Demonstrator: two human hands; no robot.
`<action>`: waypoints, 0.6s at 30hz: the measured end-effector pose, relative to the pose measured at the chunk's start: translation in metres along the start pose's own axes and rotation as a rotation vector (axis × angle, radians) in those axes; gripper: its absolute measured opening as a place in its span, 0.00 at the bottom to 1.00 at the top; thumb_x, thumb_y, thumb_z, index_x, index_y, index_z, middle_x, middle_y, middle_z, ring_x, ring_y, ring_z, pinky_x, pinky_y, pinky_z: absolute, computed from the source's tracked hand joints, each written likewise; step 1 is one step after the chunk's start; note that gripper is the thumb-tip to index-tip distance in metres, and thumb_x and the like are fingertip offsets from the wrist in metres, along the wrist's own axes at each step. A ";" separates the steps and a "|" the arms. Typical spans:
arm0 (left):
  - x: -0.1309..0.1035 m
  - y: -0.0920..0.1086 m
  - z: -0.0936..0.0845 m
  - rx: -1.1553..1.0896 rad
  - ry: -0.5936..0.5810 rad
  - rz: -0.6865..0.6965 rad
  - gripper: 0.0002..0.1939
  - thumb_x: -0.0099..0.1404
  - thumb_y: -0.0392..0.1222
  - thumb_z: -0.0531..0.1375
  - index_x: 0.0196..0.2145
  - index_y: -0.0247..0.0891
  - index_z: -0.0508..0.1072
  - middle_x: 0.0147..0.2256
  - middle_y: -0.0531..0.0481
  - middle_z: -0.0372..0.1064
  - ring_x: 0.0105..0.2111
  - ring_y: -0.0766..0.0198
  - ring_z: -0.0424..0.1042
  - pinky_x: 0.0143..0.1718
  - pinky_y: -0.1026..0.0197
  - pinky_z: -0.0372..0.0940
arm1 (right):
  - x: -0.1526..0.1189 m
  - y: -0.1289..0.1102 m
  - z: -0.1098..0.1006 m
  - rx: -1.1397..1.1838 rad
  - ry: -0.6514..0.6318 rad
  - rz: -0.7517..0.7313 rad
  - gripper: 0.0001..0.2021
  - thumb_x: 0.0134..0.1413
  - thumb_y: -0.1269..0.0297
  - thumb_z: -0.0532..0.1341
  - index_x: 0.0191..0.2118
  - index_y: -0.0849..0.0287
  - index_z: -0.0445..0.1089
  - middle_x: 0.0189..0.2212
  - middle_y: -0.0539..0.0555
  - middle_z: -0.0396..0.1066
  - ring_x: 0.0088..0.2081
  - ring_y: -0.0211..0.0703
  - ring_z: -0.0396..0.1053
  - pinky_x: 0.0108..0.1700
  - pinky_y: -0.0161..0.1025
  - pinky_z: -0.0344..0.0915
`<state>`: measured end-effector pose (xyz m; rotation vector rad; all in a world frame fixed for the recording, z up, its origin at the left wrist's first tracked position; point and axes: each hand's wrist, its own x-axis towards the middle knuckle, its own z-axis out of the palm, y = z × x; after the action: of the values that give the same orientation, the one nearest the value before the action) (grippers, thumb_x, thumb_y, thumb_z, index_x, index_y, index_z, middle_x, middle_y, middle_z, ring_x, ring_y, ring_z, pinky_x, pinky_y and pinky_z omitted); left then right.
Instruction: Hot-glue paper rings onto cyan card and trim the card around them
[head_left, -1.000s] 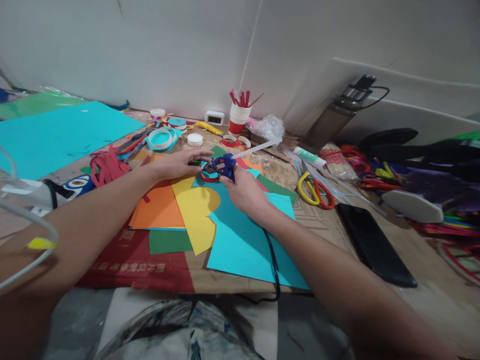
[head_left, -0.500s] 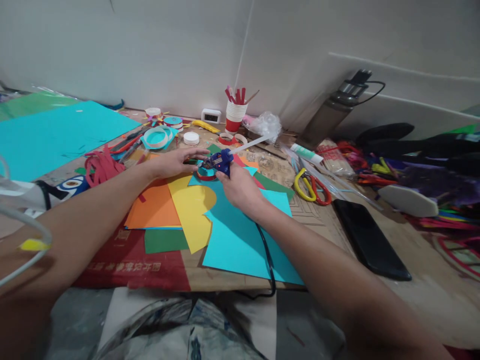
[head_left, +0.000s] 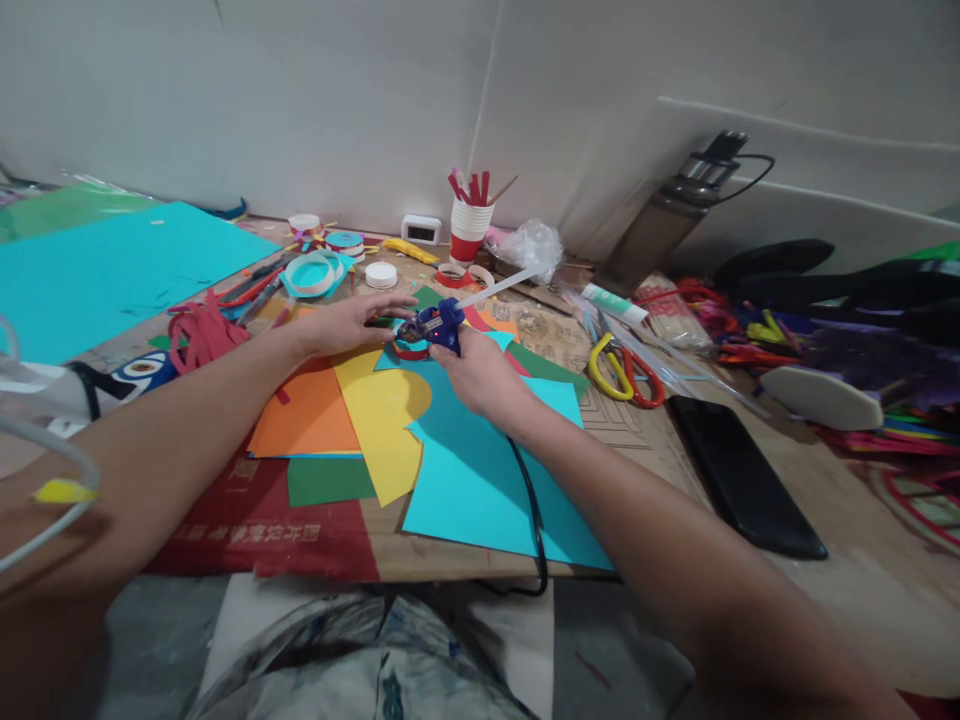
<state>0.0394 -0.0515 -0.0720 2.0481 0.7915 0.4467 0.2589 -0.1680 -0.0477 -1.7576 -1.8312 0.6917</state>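
My right hand (head_left: 484,375) is wrapped around a blue hot glue gun (head_left: 439,325), a small light glowing on its body. A long white glue stick (head_left: 495,289) sticks out of its back end, and its black cord (head_left: 531,495) runs down past the table edge. The gun's nozzle points left, over a small red paper ring (head_left: 410,352) lying on turquoise paper (head_left: 487,470). Beside that ring is my left hand (head_left: 349,325), its fingers stretched out and apart from the thumb. Whether it touches the ring I cannot tell.
Orange (head_left: 307,415), yellow (head_left: 386,420) and green paper (head_left: 330,482) lie under my arms. Scissors (head_left: 626,370) and a black phone (head_left: 742,475) are at right. Behind stand a paper cup (head_left: 471,225) and a bottle (head_left: 664,215). Pink strips (head_left: 206,335) lie at left.
Both hands and the glue gun stay almost in place over the ring. The view has shifted very slightly.
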 end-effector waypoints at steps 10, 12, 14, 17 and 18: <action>0.004 -0.012 -0.004 -0.025 0.004 0.054 0.37 0.63 0.48 0.68 0.68 0.47 0.66 0.67 0.42 0.64 0.67 0.45 0.64 0.65 0.43 0.63 | 0.004 0.000 0.003 0.025 0.016 0.002 0.13 0.66 0.65 0.58 0.52 0.64 0.73 0.49 0.68 0.78 0.47 0.55 0.76 0.44 0.44 0.66; 0.004 -0.013 -0.003 -0.034 0.002 0.051 0.37 0.63 0.47 0.68 0.68 0.46 0.65 0.67 0.41 0.64 0.67 0.46 0.63 0.65 0.43 0.63 | 0.003 0.000 0.002 0.036 0.004 0.002 0.12 0.66 0.64 0.59 0.50 0.62 0.73 0.48 0.67 0.78 0.46 0.54 0.76 0.44 0.43 0.66; 0.004 -0.013 -0.003 -0.038 0.005 0.042 0.37 0.63 0.47 0.68 0.68 0.45 0.65 0.67 0.40 0.64 0.67 0.45 0.63 0.65 0.43 0.63 | 0.001 0.001 0.000 0.052 -0.005 -0.008 0.11 0.66 0.63 0.60 0.49 0.61 0.74 0.46 0.65 0.79 0.45 0.52 0.76 0.43 0.43 0.66; 0.004 -0.014 -0.002 -0.046 0.016 0.033 0.38 0.62 0.47 0.69 0.68 0.45 0.66 0.66 0.39 0.65 0.67 0.45 0.64 0.65 0.42 0.64 | -0.002 0.004 -0.003 0.083 -0.024 -0.021 0.10 0.65 0.62 0.60 0.47 0.59 0.74 0.42 0.61 0.79 0.40 0.49 0.75 0.42 0.42 0.66; 0.004 -0.013 -0.002 -0.044 0.017 0.031 0.38 0.62 0.47 0.69 0.68 0.45 0.66 0.66 0.39 0.65 0.66 0.45 0.64 0.64 0.42 0.64 | -0.003 0.004 -0.004 0.091 -0.033 -0.016 0.10 0.65 0.62 0.60 0.47 0.59 0.74 0.41 0.60 0.79 0.39 0.48 0.74 0.41 0.42 0.66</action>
<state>0.0363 -0.0418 -0.0816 2.0200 0.7549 0.4957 0.2646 -0.1707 -0.0474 -1.6811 -1.8042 0.7888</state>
